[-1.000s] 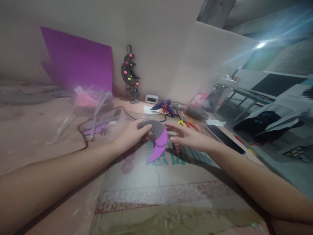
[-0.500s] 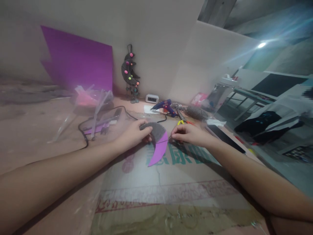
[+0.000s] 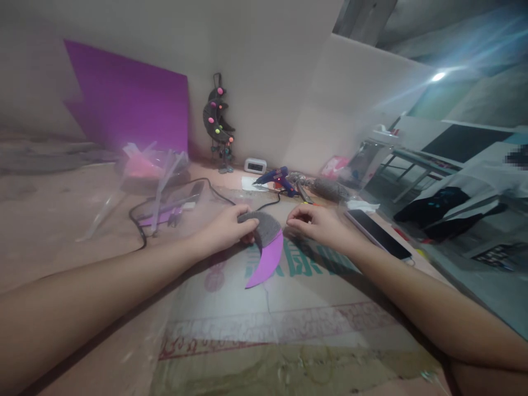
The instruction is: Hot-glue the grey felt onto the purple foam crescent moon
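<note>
A purple crescent (image 3: 269,258), its upper part wrapped in dark grey yarn (image 3: 268,226), is held over the printed sheet. My left hand (image 3: 240,224) grips the wrapped end, thumb on top and fingers beneath. Just right of the crescent, my right hand (image 3: 307,221) is closed in a pinch on the grey yarn; the strand at its fingertips is barely visible now. The crescent's lower part is bare purple, ending in a point aimed down and left.
Behind the hands lie a blue glue gun (image 3: 272,177), a white digital clock (image 3: 255,165) and a grey yarn bundle (image 3: 330,190). A phone (image 3: 378,234) lies right. A decorated moon hanging (image 3: 218,118) and purple sheet (image 3: 136,104) are against the wall. A black cord (image 3: 138,220) curves left.
The strand that crossed the purple part now lies up at the edge of the wrapped area. My right hand stays close beside the crescent, and the crescent's tip has shifted slightly down and left.
</note>
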`<state>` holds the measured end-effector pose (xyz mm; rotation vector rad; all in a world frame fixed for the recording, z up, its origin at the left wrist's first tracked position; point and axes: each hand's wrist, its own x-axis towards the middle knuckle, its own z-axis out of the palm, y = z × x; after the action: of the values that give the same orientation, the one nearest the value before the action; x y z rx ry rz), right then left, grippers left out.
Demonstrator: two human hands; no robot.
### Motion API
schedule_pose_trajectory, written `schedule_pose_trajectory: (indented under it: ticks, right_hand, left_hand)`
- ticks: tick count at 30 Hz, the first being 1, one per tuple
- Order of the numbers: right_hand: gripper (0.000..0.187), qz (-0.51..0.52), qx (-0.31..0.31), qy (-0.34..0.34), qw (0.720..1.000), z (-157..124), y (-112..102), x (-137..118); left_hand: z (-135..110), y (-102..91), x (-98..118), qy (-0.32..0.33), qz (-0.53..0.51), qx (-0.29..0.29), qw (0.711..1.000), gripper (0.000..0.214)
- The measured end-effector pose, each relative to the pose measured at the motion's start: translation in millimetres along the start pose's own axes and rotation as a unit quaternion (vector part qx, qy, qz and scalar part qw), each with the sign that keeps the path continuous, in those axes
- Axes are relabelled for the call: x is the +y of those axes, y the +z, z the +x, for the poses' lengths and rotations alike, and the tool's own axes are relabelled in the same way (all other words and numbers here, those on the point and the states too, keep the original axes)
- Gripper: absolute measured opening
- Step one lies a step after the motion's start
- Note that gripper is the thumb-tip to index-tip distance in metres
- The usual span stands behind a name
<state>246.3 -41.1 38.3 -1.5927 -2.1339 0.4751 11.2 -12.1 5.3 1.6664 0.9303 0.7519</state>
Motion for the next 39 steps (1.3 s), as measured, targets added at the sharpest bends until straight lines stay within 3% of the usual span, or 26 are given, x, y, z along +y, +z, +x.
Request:
schedule_pose_trajectory:
  ticks: [19,22,25,27,33,39]
  right_hand:
    - [0.019,-0.014,0.059,-0.03,0.998,-3.8,4.9,-3.0]
    - [0.017,0.008,0.064,-0.032,0.997,-3.8,8.0,0.7]
    - [0.03,0.052,0.124,-0.017,0.991,-4.8,8.6,0.3]
    - [0.026,0.09,0.14,0.0,0.986,-6.0,8.1,-2.6]
    - [0.038,0.167,0.015,0.017,0.986,-11.8,15.8,-11.3]
    - [0.037,0.223,0.024,0.021,0.974,-16.7,27.0,-15.1]
  left_hand:
    - [-0.2,-0.4,-1.9,0.005,0.019,-0.02,1.0,0.013]
    - [-0.4,-0.2,-0.4,-0.007,-0.012,-0.006,1.0,0.016]
    - [-0.3,-0.3,1.0,-0.027,-0.059,0.023,0.998,0.018]
    - [-0.3,-0.5,2.7,-0.034,-0.09,0.044,0.994,0.018]
    - [-0.4,-1.2,4.5,-0.025,-0.166,0.049,0.985,0.019]
    - [0.8,-0.6,-2.8,0.019,-0.052,0.026,0.998,0.031]
